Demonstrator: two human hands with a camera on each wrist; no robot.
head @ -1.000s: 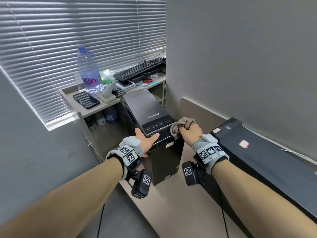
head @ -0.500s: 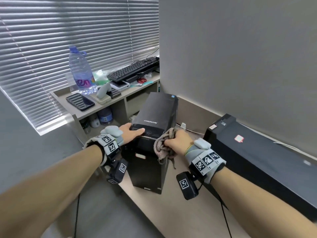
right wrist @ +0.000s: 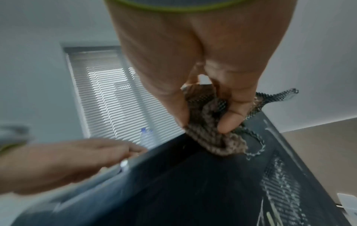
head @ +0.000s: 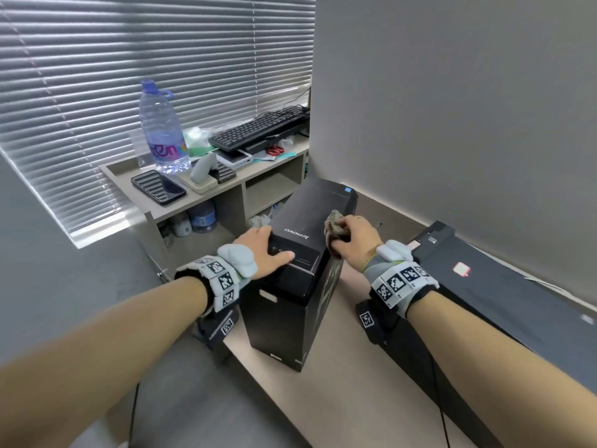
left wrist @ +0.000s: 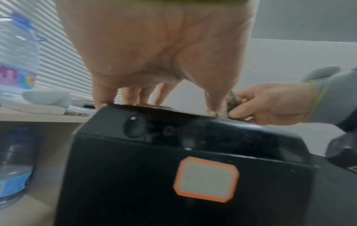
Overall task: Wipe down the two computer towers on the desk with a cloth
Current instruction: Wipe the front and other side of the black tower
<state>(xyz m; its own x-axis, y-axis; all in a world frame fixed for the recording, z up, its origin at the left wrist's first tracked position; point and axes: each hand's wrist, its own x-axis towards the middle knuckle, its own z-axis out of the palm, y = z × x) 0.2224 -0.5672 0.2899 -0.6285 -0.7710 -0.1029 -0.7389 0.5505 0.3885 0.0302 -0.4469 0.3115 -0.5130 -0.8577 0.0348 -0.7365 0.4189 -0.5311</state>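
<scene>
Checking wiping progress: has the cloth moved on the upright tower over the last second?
Yes. The cloth in the right hand has travelled from the upright tower's front top corner toward its rear, nearer the wall, along the right top edge.

A black computer tower [head: 303,253] stands upright, its front panel glossy smooth plastic that catches reflections, its top face a duller, matt black. Bunched against its upper edge is a cloth [right wrist: 216,137], coarse and knobbly in brown-grey weave, with a black open-mesh edge. A second tower [head: 517,305] lies flat, matt black and smooth. The desk [head: 342,399] looks like pale, matt wood laminate. A clear plastic water bottle [head: 163,130] shines on the shelf.
</scene>
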